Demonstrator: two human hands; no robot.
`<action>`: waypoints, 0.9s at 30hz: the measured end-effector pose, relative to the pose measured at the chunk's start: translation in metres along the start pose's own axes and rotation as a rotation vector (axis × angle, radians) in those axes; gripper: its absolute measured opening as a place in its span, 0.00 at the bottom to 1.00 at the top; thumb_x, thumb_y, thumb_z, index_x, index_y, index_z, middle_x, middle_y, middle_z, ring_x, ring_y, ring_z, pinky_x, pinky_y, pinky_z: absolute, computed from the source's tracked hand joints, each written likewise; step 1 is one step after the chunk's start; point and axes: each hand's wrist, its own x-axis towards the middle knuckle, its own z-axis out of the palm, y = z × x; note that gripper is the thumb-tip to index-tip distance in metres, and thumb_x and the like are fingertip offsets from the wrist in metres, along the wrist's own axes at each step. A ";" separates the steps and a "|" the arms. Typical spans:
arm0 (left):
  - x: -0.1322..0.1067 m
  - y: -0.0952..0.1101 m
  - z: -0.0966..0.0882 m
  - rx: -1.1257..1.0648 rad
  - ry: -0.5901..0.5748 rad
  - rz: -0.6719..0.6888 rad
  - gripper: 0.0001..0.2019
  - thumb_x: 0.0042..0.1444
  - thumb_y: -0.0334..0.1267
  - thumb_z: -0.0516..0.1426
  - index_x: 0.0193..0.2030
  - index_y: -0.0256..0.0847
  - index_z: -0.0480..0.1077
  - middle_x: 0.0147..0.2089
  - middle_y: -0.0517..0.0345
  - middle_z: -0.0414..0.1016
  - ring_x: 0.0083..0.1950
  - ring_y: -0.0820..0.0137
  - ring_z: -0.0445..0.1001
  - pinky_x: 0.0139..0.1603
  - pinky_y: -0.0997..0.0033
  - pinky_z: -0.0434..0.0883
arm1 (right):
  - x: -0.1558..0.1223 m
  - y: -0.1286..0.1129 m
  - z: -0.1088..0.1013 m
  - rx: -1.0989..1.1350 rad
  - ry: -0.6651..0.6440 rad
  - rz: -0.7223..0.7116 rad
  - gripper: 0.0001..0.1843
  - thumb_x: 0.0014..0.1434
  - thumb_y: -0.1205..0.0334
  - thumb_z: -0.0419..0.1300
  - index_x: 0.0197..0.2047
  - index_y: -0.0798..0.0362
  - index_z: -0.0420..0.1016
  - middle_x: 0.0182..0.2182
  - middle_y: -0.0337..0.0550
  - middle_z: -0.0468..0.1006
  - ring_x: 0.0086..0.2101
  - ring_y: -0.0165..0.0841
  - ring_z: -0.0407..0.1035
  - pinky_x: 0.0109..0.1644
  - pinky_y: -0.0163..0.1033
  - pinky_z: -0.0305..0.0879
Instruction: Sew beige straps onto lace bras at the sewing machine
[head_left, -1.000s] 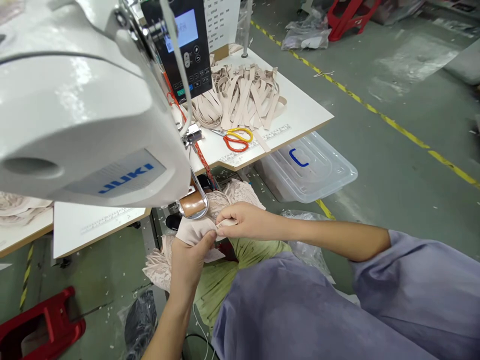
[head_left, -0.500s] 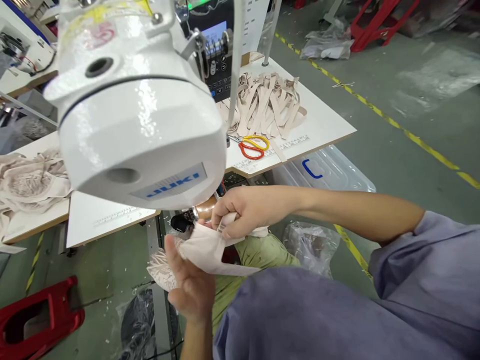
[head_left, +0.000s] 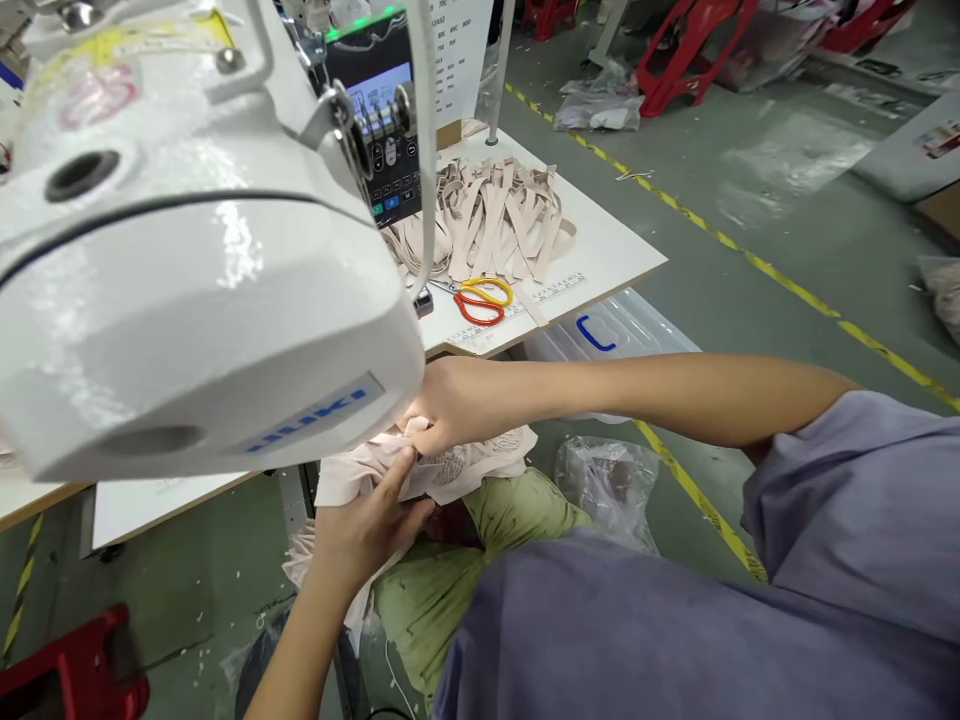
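Holding pale lace fabric (head_left: 454,468) by the sewing-machine head (head_left: 217,330), off the near edge of the worktop (head_left: 611,248): right hand (head_left: 448,398), fingers closed on a fold; left hand (head_left: 366,535) against its near side, grip unclear, presumably steadying it; scissors (head_left: 459,292) near that edge, apparently for easy reach.

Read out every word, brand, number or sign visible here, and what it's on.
"JUKI": blue letters on the rounded white sewing-machine head.
Too small or blurred to read reliably:
the codes on the white paper sheet
text on the rectangular black control panel
ruler markings on the white tabletop
yellow-edged label atop the head
None seen on the pale beige fabric.
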 end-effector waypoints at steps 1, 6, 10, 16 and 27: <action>0.001 -0.002 0.001 0.001 -0.009 0.001 0.27 0.54 0.44 0.65 0.61 0.45 0.72 0.24 0.57 0.74 0.37 0.59 0.79 0.48 0.64 0.72 | 0.000 0.001 0.000 0.006 0.005 -0.007 0.13 0.53 0.64 0.58 0.20 0.54 0.62 0.16 0.34 0.58 0.21 0.25 0.45 0.29 0.39 0.42; 0.002 0.000 -0.002 -0.023 -0.070 -0.090 0.24 0.57 0.43 0.63 0.61 0.47 0.72 0.22 0.60 0.71 0.29 0.65 0.74 0.38 0.70 0.70 | -0.009 0.014 0.013 0.058 0.068 -0.051 0.06 0.59 0.65 0.57 0.31 0.54 0.74 0.25 0.38 0.71 0.24 0.27 0.55 0.30 0.37 0.50; 0.000 0.014 -0.005 0.023 -0.104 -0.194 0.28 0.58 0.43 0.61 0.66 0.46 0.66 0.27 0.58 0.75 0.22 0.70 0.69 0.26 0.74 0.63 | -0.023 0.028 0.033 0.028 0.394 -0.194 0.12 0.66 0.57 0.57 0.49 0.51 0.75 0.51 0.50 0.72 0.46 0.37 0.66 0.50 0.43 0.62; 0.009 0.036 -0.006 0.005 -0.050 -0.300 0.27 0.59 0.44 0.60 0.65 0.44 0.66 0.29 0.57 0.77 0.23 0.71 0.71 0.23 0.74 0.58 | -0.025 0.038 0.044 0.103 0.522 -0.231 0.07 0.64 0.64 0.59 0.38 0.50 0.80 0.41 0.44 0.75 0.45 0.35 0.67 0.54 0.43 0.62; 0.021 0.053 -0.009 0.093 -0.036 -0.333 0.22 0.62 0.42 0.57 0.62 0.39 0.68 0.30 0.55 0.77 0.20 0.72 0.68 0.21 0.73 0.54 | -0.027 0.044 0.050 -0.014 0.610 -0.354 0.10 0.68 0.64 0.55 0.44 0.52 0.78 0.44 0.47 0.77 0.47 0.34 0.70 0.54 0.43 0.65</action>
